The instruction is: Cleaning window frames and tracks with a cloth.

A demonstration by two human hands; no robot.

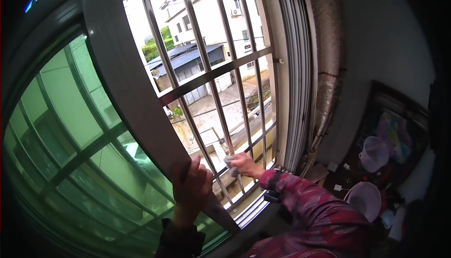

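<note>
My right hand (246, 164) reaches through the open part of the window and grips a grey cloth (231, 165), which is pressed around a metal security bar (226, 131) low on the grille. A horizontal crossbar (260, 139) runs just beside that hand. My left hand (193, 187) grips the edge of the sliding window's sash frame (135, 92), with its fingers curled over it. Green-tinted glass (88, 152) fills the sash to the left. Part of the cloth is hidden by my right fingers.
Below the grille lies the window track (252, 215). A gathered curtain (326, 57) hangs at the right. Beyond it, a dark table (326, 187) holds pale plastic containers (366, 200), before a framed mirror (373, 99). Buildings (211, 22) stand outside.
</note>
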